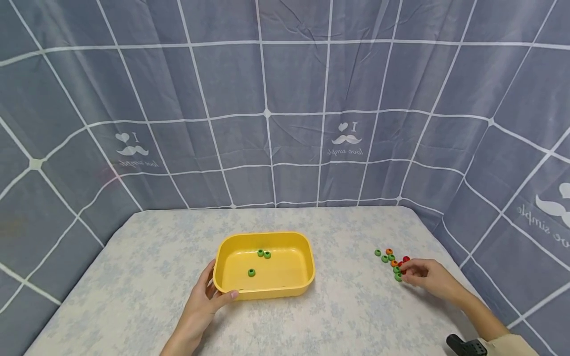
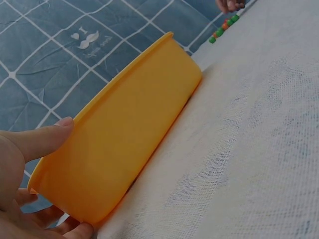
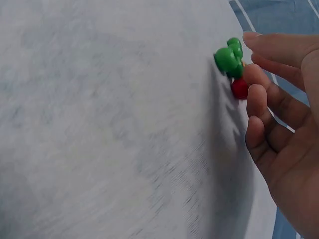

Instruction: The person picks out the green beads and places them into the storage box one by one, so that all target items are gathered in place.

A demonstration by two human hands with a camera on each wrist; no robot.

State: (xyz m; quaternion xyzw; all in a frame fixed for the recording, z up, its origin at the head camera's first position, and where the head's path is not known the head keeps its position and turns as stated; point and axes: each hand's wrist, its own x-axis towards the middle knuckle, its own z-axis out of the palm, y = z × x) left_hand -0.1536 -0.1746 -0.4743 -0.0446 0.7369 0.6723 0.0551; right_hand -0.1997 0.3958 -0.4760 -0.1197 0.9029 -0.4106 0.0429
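Roughly: desk (image 1: 133, 277) cloth-covered. Yellow tub (image 1: 264, 265), light rigid plastic, sits mid-desk; left hand (image 1: 202, 304) clasps its near-left rim. Beads (image 1: 392, 262) at right edge: tiny, hard, likely roll; pinch singly. Right hand (image 1: 425, 277) fingers loosely curled over them, gripping nothing visible.

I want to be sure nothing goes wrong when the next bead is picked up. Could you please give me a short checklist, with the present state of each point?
1. Yellow tray steadied: the left hand grips its near left corner, thumb on the wall. Ok.
2. Tray flat on the table: ok.
3. Tray has room: only three green beads inside. Ok.
4. Loose beads within reach: the right hand is at the cluster's near end. Ok.
5. Right hand free to pick: fingers relaxed, but whether a bead is already pinched, cannot tell.
6. Colour of the nearest bead: green and red lie by the fingertips; which is closest, cannot tell.
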